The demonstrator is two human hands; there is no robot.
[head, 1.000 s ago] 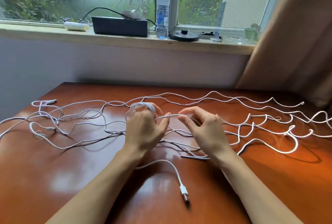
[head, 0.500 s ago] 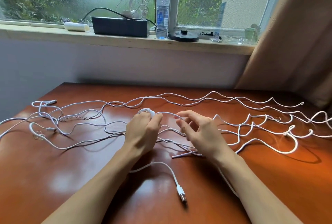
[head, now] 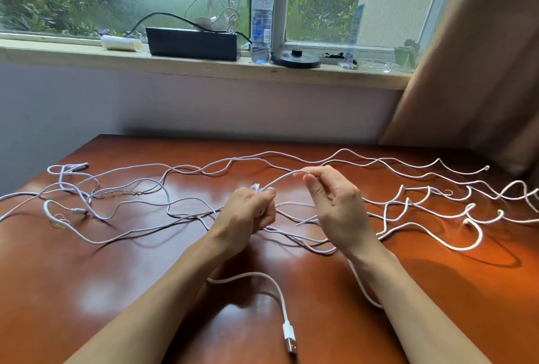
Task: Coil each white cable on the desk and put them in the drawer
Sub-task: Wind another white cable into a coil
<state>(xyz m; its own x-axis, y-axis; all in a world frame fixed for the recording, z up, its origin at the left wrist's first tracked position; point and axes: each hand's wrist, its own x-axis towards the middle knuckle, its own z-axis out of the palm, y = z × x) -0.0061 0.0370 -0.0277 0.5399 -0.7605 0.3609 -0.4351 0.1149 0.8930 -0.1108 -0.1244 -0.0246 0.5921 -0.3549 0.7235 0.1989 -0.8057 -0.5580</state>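
Several long white cables (head: pixel 379 165) lie spread in wavy lines across the brown desk (head: pixel 87 290). My left hand (head: pixel 248 217) grips a small coil of one white cable (head: pixel 281 180) in its curled fingers at the desk's middle. My right hand (head: pixel 335 203) pinches the same cable between thumb and fingertips just to the right, lifting it in an arc above the desk. That cable's tail runs under my left forearm and ends in a USB plug (head: pixel 290 340) near the front edge. No drawer is in view.
A windowsill (head: pixel 87 57) behind the desk holds a black box (head: pixel 192 42), a water bottle (head: pixel 261 19), a white roll (head: pixel 121 42) and a round black base (head: pixel 296 57). A brown curtain (head: pixel 481 57) hangs at the right.
My right hand has risen and moved away from the left, drawing the cable up into an arc. The coil in my left hand sits more closed inside the fingers.
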